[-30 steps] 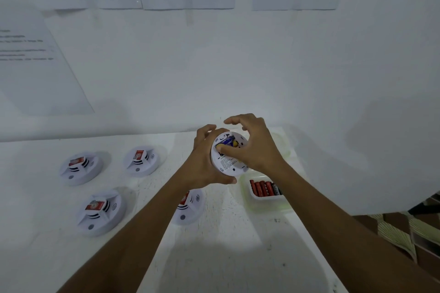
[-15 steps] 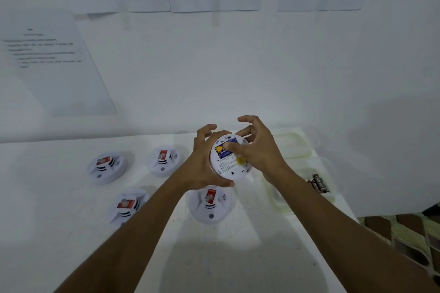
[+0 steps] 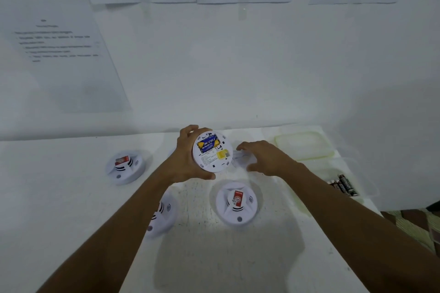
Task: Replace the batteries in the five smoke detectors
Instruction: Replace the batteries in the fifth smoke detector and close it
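Observation:
My left hand [image 3: 184,162] grips a white round smoke detector [image 3: 212,152] above the table, its back turned to me. A blue and yellow battery [image 3: 207,145] sits in its open compartment. My right hand [image 3: 264,158] is just to the right of the detector, apart from it. Its fingers curve loosely over a flat white cover [image 3: 241,157] lying on the table. Three more smoke detectors lie face up with red stickers: one at the back left [image 3: 125,166], one in front [image 3: 237,202], and one partly hidden by my left forearm [image 3: 163,217].
A clear plastic lid [image 3: 303,145] lies at the back right of the white table [image 3: 226,257]. In front of it a clear container [image 3: 364,188] holds black batteries [image 3: 344,184]. The table's right edge runs close to the container. Papers hang on the wall behind.
My right hand has left the detector's battery compartment and moved right and down over the white cover. My left hand still holds the detector. The view has shifted right.

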Demonstrator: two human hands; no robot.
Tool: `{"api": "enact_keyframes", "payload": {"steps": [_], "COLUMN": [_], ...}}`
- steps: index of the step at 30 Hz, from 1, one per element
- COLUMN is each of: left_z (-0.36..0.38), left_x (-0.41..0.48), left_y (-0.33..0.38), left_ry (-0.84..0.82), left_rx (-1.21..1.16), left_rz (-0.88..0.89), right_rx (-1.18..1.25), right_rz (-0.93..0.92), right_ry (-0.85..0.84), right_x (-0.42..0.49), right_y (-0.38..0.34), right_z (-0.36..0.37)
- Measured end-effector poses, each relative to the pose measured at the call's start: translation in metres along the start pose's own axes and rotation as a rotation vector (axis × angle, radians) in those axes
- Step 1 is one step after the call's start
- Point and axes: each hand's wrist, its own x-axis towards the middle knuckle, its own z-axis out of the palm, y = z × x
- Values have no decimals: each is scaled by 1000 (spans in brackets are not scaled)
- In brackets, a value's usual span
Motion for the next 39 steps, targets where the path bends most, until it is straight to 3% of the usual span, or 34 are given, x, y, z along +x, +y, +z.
{"api": "enact_keyframes", "payload": {"steps": [6, 10, 19, 25, 29, 36, 39], "left_z": [2, 3, 13, 26, 35, 38, 38], "left_x": [-1, 1, 2, 2, 4, -1, -2], "left_y": [-5, 1, 7, 22, 32, 40, 41], "left_ry": [-10, 22, 40, 26, 21, 9, 7], "left_rx": [-11, -21, -27, -61, -33, -91, -81], "left_rz": [-12, 18, 5, 5, 51, 62, 43], "right_rx": [-106, 8, 594, 998, 813, 317, 278], "right_rz": [-32, 0, 176, 155, 82, -92, -76], "right_ry": [33, 213, 708, 669, 601, 680, 675], "right_x": [-4, -14, -41, -53, -49, -48, -47], "right_y": [-1, -6, -14, -42, -55, -60, -65], "right_z": [1, 2, -19, -40, -31, -12, -10]}}
